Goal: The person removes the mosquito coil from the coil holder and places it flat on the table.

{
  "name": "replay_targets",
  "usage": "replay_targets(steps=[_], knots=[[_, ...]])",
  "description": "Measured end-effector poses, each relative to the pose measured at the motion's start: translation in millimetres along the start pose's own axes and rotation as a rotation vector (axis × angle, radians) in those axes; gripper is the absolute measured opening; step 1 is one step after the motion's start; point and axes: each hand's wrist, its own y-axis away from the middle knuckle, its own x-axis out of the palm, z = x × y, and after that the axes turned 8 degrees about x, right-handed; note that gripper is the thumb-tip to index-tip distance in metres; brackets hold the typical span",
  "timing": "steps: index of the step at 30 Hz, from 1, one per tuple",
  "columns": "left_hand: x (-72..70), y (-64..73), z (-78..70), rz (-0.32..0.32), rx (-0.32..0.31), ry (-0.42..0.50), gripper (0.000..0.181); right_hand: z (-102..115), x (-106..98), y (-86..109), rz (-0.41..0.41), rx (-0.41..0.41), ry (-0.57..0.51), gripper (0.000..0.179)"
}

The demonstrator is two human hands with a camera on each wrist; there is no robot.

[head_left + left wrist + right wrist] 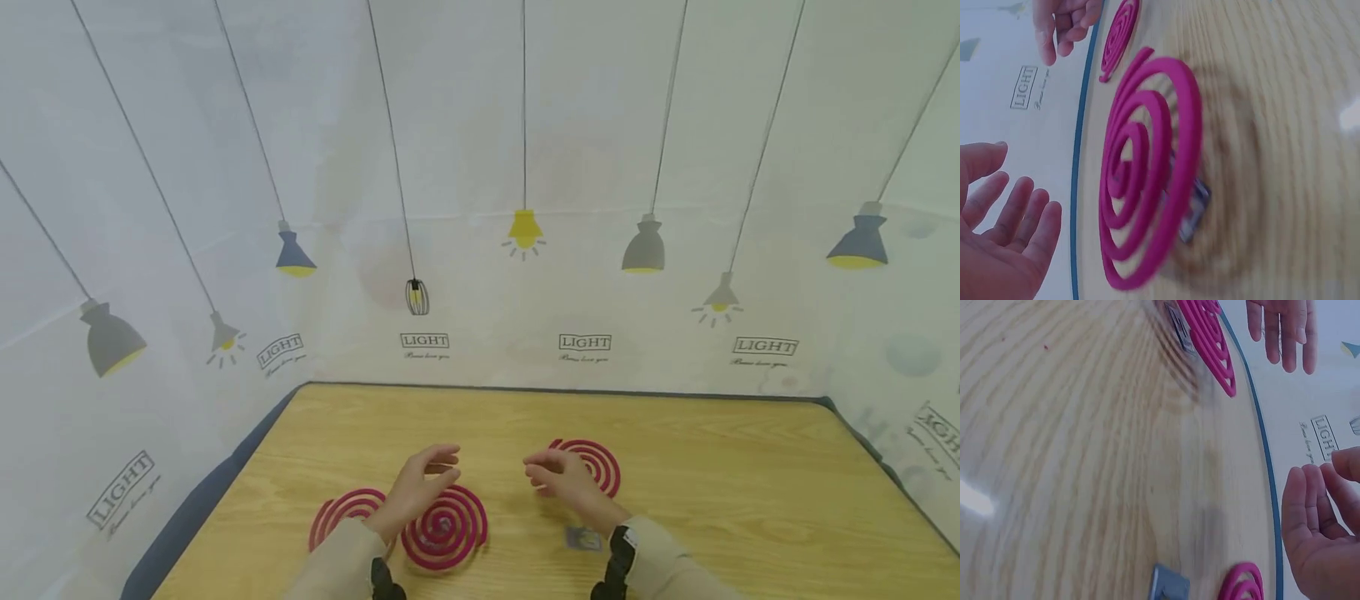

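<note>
Three magenta mosquito coils are in the head view. The middle coil [459, 527] is propped above the table on a small metal stand [1196, 209], its shadow falling beneath it in the left wrist view. My left hand [422, 486] hovers just past this coil, fingers loosely bent and holding nothing. To its left, the second coil [347, 505] is partly covered by my forearm. My right hand [567, 478] is raised near the third coil [607, 468] and overlaps it, with nothing in its fingers. A flat metal piece [583, 538] lies beside my right wrist.
All of this is on a wood-grain table [750, 483] with a dark edge along its back and sides. A white curtain [480, 167] printed with lamps surrounds it. Tiny reddish specks [1045, 347] dot the tabletop in the right wrist view.
</note>
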Motion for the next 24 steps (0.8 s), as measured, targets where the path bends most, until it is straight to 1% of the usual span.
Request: replay_targets(steps=[1, 4, 6, 7, 8, 10, 13, 14, 16, 19, 21, 24], knots=[[-2.9, 2.8, 3.2, -0.013, 0.038, -0.003, 0.039, -0.7, 3.3, -1.1, 0.010, 0.000, -0.004, 0.032], [-9.3, 9.1, 9.8, -0.048, 0.062, -0.023, 0.037, -2.7, 11.7, -3.4, 0.033, -0.004, 0.008, 0.032], [-12.3, 11.4, 12.0, -0.060, 0.030, -0.035, 0.035, -3.5, 17.0, -4.2, 0.048, -0.010, 0.012, 0.032], [-13.8, 12.4, 10.5, -0.066, 0.007, -0.042, 0.033, -4.4, 19.5, -4.5, 0.056, -0.019, 0.016, 0.032], [-14.9, 13.3, 10.9, -0.072, -0.041, -0.041, 0.033, -4.6, 22.2, -4.4, 0.063, -0.025, 0.022, 0.032], [-17.6, 15.3, 12.5, -0.079, -0.099, -0.044, 0.032, -7.7, 27.8, -5.7, 0.079, -0.040, 0.026, 0.030], [-21.6, 18.1, 15.3, -0.074, -0.175, -0.053, 0.033, -13.8, 36.9, -6.7, 0.101, -0.051, 0.053, 0.028], [-22.7, 18.9, 18.7, -0.067, -0.191, -0.057, 0.034, -15.2, 40.0, -6.9, 0.106, -0.045, 0.062, 0.027], [-24.3, 19.4, 20.0, -0.053, -0.238, -0.067, 0.034, -17.5, 45.4, -6.7, 0.109, -0.033, 0.087, 0.024], [-25.6, 19.0, 20.9, -0.031, -0.276, -0.080, 0.034, -17.8, 52.2, -6.5, 0.100, -0.004, 0.115, 0.022], [-25.8, 18.1, 21.7, -0.019, -0.282, -0.092, 0.034, -18.5, 55.6, -7.9, 0.102, 0.013, 0.121, 0.021], [-25.7, 16.1, 23.5, 0.010, -0.272, -0.111, 0.033, -20.2, 59.2, -11.9, 0.114, 0.028, 0.132, 0.021]])
